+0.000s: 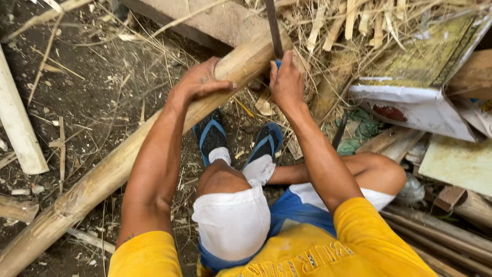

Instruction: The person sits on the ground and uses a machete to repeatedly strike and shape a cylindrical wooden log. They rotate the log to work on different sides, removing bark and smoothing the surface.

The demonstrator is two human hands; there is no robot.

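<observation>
Head view, looking down: the left hand lies closed over a long bamboo pole that runs slantwise from lower left up to a concrete slab. The right hand is clamped on a blue handle, just beside the pole's upper end, with a dark blade rising from it; the blade seems to touch the pole, though the contact is hidden. Blue sandals rest on the littered ground.
</observation>
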